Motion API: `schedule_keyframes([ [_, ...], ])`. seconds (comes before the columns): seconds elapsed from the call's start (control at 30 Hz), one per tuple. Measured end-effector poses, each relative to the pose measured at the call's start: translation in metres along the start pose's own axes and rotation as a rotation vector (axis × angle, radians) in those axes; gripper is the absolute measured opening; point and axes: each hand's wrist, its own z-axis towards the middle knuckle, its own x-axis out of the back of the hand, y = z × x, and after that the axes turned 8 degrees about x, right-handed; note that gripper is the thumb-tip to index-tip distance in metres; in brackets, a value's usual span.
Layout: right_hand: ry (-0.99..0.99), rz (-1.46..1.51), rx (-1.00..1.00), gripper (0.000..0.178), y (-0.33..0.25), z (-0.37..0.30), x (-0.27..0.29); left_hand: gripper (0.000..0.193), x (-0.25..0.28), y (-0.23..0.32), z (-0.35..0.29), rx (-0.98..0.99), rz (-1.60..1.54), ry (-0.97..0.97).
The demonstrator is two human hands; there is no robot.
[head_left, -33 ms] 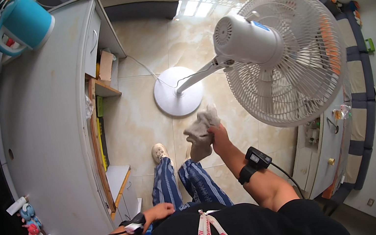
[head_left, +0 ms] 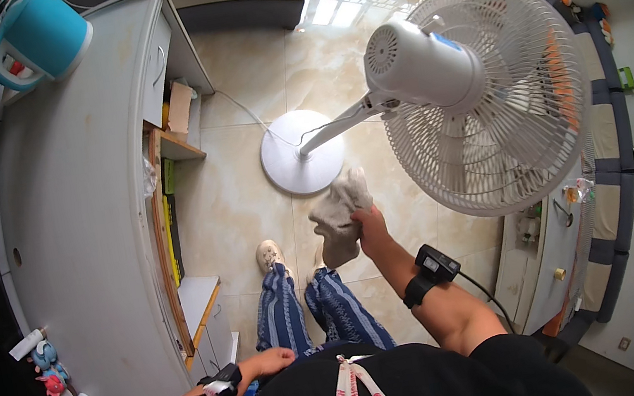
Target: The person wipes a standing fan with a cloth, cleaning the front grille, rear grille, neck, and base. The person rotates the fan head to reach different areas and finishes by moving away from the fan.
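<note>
Right hand [head_left: 373, 228] grips grey cloth [head_left: 334, 216] at its ten o'clock, fan guard [head_left: 509, 115] at two; left hand [head_left: 275, 360] sits farther, curled, contents unclear

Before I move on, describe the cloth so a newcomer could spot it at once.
Start from the big white fan, then follow its pole down to the round base. Just below the base in the view, the right hand grips the cloth. It is grey-beige and crumpled, unlike the smooth white base above and the patterned blue trousers below.
</note>
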Motion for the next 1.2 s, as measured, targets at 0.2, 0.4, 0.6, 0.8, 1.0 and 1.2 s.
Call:
schedule_keyframes([
  [0.2, -0.011, -0.005, 0.02, 0.048, 0.008, 0.029, -0.001, 0.032, -0.034, 0.016, 0.099, -0.275, 0.021, 0.017],
  [0.4, 0.113, 0.013, 0.08, 0.049, -0.003, 0.057, -0.003, 0.044, -0.076, 0.042, 0.2, -0.337, 0.481, 0.163],
  [0.6, 0.138, 0.089, 0.244, 0.053, -0.02, 0.072, -0.031, 0.025, -0.084, 0.035, 0.229, -0.548, 0.513, -0.128],
  [0.8, 0.058, 0.156, 0.479, 0.062, -0.036, 0.072, -0.063, 0.02, -0.087, 0.01, 0.214, -0.43, -0.002, -0.633],
  [1.0, -0.066, -0.042, 0.865, 0.07, -0.03, 0.089, -0.076, 0.015, 0.012, 0.081, 0.194, -0.294, -0.057, -0.137],
  [1.2, 0.19, -0.268, 1.053, 0.072, -0.001, 0.124, -0.059, 0.053, 0.241, 0.263, 0.191, -0.791, 0.417, 1.094],
])
